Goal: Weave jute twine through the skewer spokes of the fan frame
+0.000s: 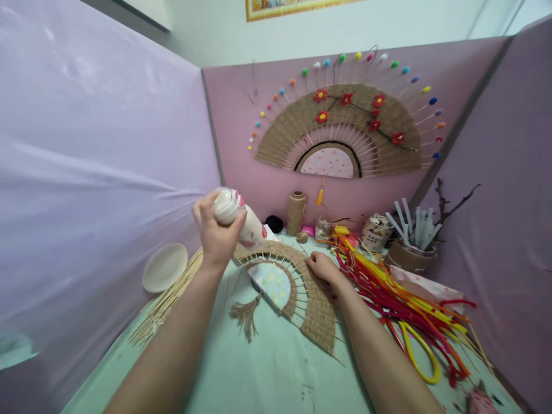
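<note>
My left hand (219, 233) is wrapped around a white bottle (250, 227) with pink and red markings. The bottle is tilted, its lower end just above the far left part of a woven fan (319, 305). That fan lies on the table, with thin sticks, a pale floral half-round centre (273, 282) and a grey-brown tassel (246, 317). At the fan's outer edge, the fingers of my right hand (322, 267) are closed in a pinch on it; the fingertips are partly hidden.
A larger fan (336, 109) with red flowers and coloured pompoms hangs on the pink back panel. Fuzzy craft stems (379, 287) lie to the right, near a tub of glue sticks (409, 253). Left are a pale plate (166, 267) and thin sticks (168, 299); a twine spool (296, 213) stands behind.
</note>
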Demonstrator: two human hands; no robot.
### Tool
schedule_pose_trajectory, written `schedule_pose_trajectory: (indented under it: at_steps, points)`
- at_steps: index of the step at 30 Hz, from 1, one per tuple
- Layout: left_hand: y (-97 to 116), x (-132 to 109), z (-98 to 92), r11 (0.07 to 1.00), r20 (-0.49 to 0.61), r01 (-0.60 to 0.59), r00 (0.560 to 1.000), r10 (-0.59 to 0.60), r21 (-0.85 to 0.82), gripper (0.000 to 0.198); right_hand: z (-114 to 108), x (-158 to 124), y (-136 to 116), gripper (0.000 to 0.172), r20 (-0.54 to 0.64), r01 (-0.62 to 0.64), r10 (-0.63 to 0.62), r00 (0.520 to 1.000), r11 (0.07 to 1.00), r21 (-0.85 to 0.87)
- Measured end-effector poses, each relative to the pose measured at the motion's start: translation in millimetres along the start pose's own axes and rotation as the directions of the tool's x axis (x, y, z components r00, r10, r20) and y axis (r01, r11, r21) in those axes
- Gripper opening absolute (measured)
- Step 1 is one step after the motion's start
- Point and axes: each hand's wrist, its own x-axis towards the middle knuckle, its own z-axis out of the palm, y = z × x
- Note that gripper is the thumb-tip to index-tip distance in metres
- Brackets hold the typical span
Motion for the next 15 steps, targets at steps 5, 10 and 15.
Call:
schedule_pose_trajectory:
  at_steps: [5, 10, 15]
  points:
    - [-63.4, 64.9, 79.3, 0.981, 0.063, -0.134, 0.99, 0.127, 0.14, 0.058, -2.6, 0.2, -1.3, 0.024, 0.0, -0.03, 0.03, 1.0, 0.999, 0.013]
    - [-131.1, 77.2, 129.2, 0.969, 0.177, -0.105, 0.982, 0.065, 0.225, 0.056, -6.0, -0.7, -4.6, 0.023, 0.0, -0.06, 0.06, 0.998, 0.998, 0.015]
    - [-162.7, 74.4, 157.0, 0.97, 0.206, -0.051, 0.979, 0.001, 0.238, 0.056, -6.1, 0.9, -5.4, 0.023, 0.009, -0.069, 0.069, 0.998, 0.998, 0.003]
